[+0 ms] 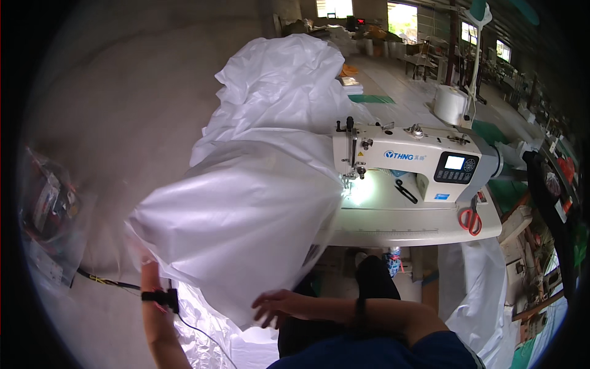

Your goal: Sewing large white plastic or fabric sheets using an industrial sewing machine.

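A large white, slightly see-through plastic-like sheet (239, 203) runs from under the needle of a white sewing machine (399, 150) out to the left. Its left corner is lifted, with folds running toward it. There my left hand (148, 253) is at the sheet's edge, its fingers hidden and blurred behind the material. My right hand (279, 305) is beside the sheet's lower right edge, fingers apart and nothing held; whether it touches the sheet I cannot tell. The machine's lamp lights the needle area, where the sheet's right edge lies.
Red-handled scissors (471, 221) and small black thread snips (405, 192) lie on the machine bed. A bulky white heap of sheeting (276, 80) rises behind. A white thread cone (450, 104) stands back right. A clear bag (52, 209) hangs far left; a cable runs from my left wrist.
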